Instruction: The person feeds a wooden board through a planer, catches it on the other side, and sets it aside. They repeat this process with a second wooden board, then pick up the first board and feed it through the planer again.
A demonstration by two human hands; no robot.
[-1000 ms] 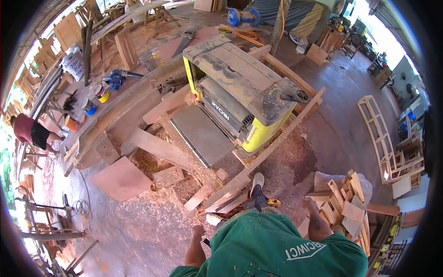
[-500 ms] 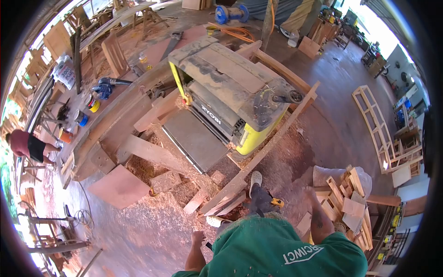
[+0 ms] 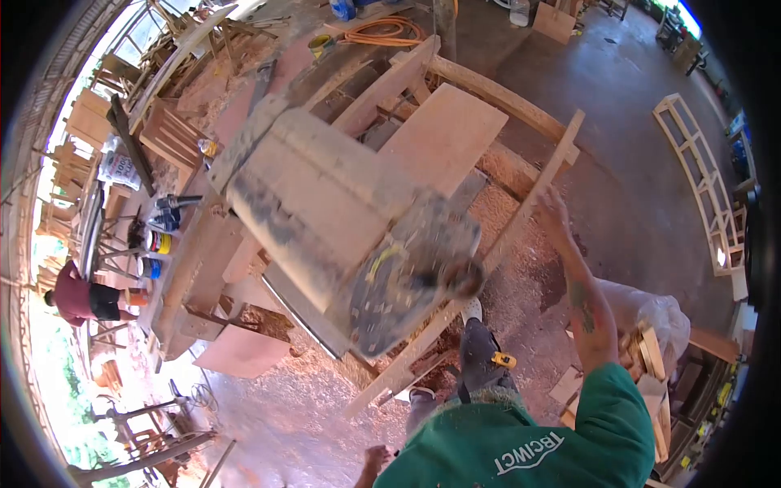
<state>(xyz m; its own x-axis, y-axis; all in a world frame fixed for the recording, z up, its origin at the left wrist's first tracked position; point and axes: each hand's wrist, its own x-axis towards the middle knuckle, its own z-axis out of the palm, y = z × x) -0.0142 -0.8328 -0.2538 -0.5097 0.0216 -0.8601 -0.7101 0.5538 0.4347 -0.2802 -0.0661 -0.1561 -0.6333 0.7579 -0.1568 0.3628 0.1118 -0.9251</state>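
My right hand [image 3: 553, 213] reaches forward, fingers stretched out, right at the upper part of a long wooden rail [image 3: 521, 230]. Just left of it, a flat board [image 3: 450, 134] lies behind the thickness planer [image 3: 317, 220]. The planer's dusty top is smeared by motion, and its front table [image 3: 294, 307] shows only as a strip below it. Low beside my body hangs my left hand [image 3: 375, 457], fingers curled in and apart from the planer; nothing shows in it. A yellow tape measure [image 3: 504, 359] sits at my hip.
Wood shavings [image 3: 325, 390] cover the floor around the timber frame. Offcuts [image 3: 651, 358] and a plastic bag [image 3: 661, 319] lie at right, below a long slatted frame [image 3: 700, 175]. A person [image 3: 81, 297] bends at far left. An orange hose [image 3: 382, 31] coils at the back.
My right hand has moved forward from beside the offcuts to the rail. My view has shifted over the planer, revealing the board behind it. The person at left has moved in the view.
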